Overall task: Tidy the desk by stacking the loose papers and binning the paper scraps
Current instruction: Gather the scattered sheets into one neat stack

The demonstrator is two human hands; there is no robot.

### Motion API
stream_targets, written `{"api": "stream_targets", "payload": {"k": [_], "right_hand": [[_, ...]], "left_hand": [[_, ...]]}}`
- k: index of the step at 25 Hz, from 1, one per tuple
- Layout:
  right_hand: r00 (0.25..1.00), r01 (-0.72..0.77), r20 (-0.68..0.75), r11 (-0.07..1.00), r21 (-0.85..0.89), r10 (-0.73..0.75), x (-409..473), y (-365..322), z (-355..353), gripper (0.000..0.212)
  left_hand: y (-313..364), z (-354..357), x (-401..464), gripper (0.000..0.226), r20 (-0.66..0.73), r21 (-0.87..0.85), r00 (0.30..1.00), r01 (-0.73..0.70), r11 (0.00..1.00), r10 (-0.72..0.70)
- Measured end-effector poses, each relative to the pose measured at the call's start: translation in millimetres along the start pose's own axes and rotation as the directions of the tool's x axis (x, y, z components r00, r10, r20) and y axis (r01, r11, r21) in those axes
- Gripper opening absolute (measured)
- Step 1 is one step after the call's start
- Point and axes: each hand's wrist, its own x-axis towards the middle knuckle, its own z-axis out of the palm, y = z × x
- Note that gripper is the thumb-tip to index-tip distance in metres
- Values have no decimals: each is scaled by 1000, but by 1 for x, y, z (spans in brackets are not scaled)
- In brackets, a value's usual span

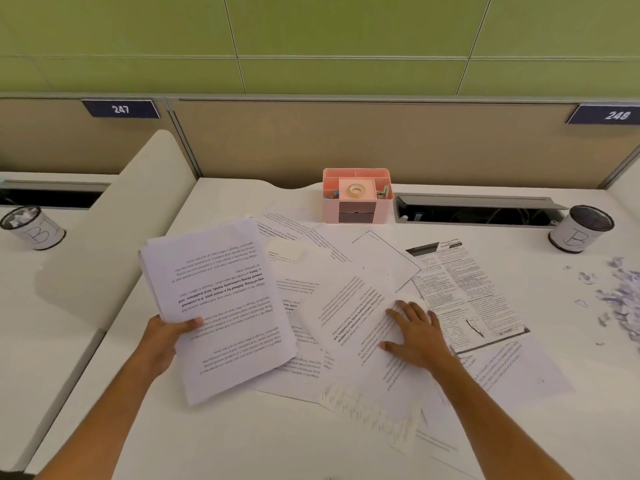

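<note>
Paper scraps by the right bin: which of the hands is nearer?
Right. The right hand lies flat on a loose sheet just left of the scraps; the left hand holds the stack much farther left.

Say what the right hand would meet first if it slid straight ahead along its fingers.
Probably the white black-bordered sheet; the right hand, flat on a printed page, points up-left toward it.

2 bare forearms, left hand (166, 336) and right hand (417, 336), no sleeves visible.
</note>
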Motion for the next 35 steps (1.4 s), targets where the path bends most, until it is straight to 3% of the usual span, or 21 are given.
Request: {"api": "stream_targets", "payload": {"k": [7, 12, 14, 16, 19, 21, 29, 35], "right_hand": [[944, -324, -26, 941, 100, 328, -6, 40, -7, 79], [835, -531, -70, 833, 154, 546, 1, 30, -18, 69], [844, -487, -161, 856, 174, 512, 15, 6, -24, 67], [905, -340, -217, 928, 149, 367, 35, -25, -30, 67], [981, -119, -142, 987, 106, 133, 67, -81, -36, 82], [996, -55, -65, 994, 92, 62, 85, -110, -38, 97], [996, -59, 73, 997, 58, 55, 130, -129, -36, 130], [999, -30, 38, 992, -124, 35, 137, -131, -54, 117]], "left_hand": [[1, -11, 13, 42, 22, 19, 1000, 18, 1000, -19], [-2, -15, 28, 45, 23, 36, 999, 37, 999, -37], [-2, -14, 34, 45, 13, 62, 999, 45, 997, -46], [-2, -10, 41, 43, 4, 90, 999, 46, 995, -47], [-6, -5, 52, 42, -13, 144, 999, 36, 989, -34], [-10, -2, 57, 42, -23, 184, 999, 33, 982, -29], [-16, 6, 70, 33, -26, 243, 999, 35, 970, -29], [-17, 6, 73, 29, -45, 196, 999, 40, 980, -31]]}}
